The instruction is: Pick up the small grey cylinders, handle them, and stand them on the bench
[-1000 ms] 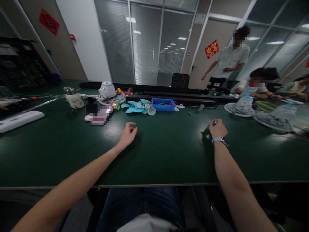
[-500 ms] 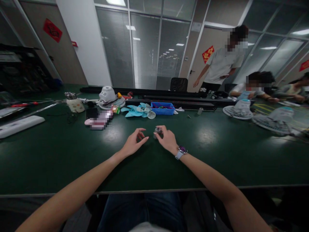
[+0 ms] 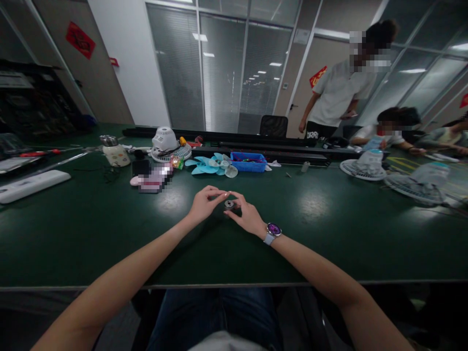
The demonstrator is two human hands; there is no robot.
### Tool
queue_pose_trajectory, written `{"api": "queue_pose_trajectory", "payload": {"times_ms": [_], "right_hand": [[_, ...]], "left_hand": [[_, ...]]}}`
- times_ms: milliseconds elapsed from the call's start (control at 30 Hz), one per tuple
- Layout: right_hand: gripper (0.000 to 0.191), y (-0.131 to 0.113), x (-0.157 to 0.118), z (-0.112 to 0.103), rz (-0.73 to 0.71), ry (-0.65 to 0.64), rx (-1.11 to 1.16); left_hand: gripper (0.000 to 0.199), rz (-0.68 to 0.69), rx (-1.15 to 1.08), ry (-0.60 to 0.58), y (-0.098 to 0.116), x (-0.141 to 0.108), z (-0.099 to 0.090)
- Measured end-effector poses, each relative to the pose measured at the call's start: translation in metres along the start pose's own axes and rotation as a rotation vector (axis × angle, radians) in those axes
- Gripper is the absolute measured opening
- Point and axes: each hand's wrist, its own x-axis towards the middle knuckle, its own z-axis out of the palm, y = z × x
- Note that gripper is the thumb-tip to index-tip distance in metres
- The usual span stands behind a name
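Observation:
A small round grey part [image 3: 229, 205] is at the middle of the green table [image 3: 146, 253]. My right hand [image 3: 248, 217], with a watch on its wrist, has its thumb and fingers around the part's right side and holds it. My left hand [image 3: 205, 204] is just left of the part, its thumb and fingertips pinched together near my right fingertips. Whatever lies between the left fingertips is too small to make out.
Behind my hands are light-blue fan blades [image 3: 208, 165], a blue bin [image 3: 248, 162] and a white fan base [image 3: 164, 141]. A phone [image 3: 141, 168] and a bottle [image 3: 115, 152] stand left. Fan parts [image 3: 365, 165] lie right. People are across the table.
My left hand has moved right and its fingers have closed. My right hand has shifted slightly left with the grey part, and the fingertips of both hands now meet. The camera view has shifted slightly.

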Motion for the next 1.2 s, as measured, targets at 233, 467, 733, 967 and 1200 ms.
{"api": "queue_pose_trajectory", "payload": {"times_ms": [233,467,733,967,1200], "right_hand": [[0.07,-0.001,-0.001,0.0,0.005,0.002,-0.017],[0.062,0.041,0.002,-0.036,0.115,0.282,-0.155],[0.049,0.135,-0.029,-0.147,0.677,0.633,-0.65],[0.038,0.161,-0.056,-0.167,0.914,0.568,-0.697],[0.061,0.12,-0.028,-0.139,0.652,0.649,-0.804]], "left_hand": [[0.023,-0.027,0.26,-0.154,-0.035,-0.004,-0.012],[0.041,-0.022,0.336,-0.175,-0.045,-0.008,-0.01],[0.047,-0.177,0.223,0.129,-0.046,-0.002,-0.013],[0.04,-0.213,0.192,0.164,-0.04,-0.004,-0.012],[0.04,-0.231,0.17,0.183,-0.04,-0.004,-0.009]]}}
